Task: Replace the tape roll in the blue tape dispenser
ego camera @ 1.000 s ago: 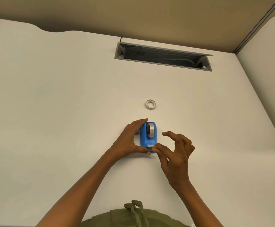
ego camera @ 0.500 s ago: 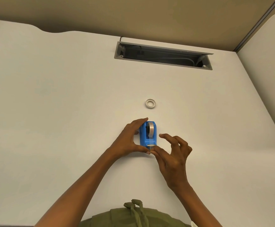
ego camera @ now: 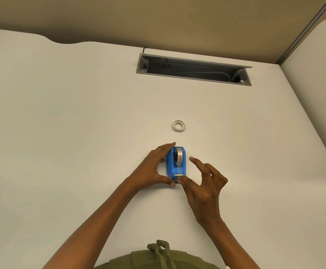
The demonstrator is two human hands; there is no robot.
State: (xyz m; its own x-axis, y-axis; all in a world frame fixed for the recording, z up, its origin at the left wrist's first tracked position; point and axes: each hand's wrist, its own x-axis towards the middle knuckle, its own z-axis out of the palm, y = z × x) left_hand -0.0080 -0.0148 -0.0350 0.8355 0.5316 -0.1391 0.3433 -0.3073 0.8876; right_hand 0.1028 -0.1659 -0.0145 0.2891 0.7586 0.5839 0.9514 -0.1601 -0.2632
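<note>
The blue tape dispenser (ego camera: 171, 168) stands on the white desk (ego camera: 71, 133) with a clear tape roll (ego camera: 179, 156) seated in it and its metal cutter facing me. My left hand (ego camera: 152, 170) grips the dispenser's left side, index finger at its far end and thumb at its near end. My right hand (ego camera: 202, 186) has its thumb tip pressed at the cutter end, while its other fingers are spread in the air to the right of the dispenser. A small whitish tape ring (ego camera: 178, 126) lies flat on the desk beyond the dispenser.
A grey cable slot (ego camera: 193, 69) with an open lid and cables inside is set into the desk at the back. A tan partition rises behind the desk, and a white panel (ego camera: 317, 94) stands at the right. My green top shows at the bottom edge.
My right fingers curled in toward the dispenser and have now spread out again, the thumb staying at the cutter. Left hand and dispenser have not moved.
</note>
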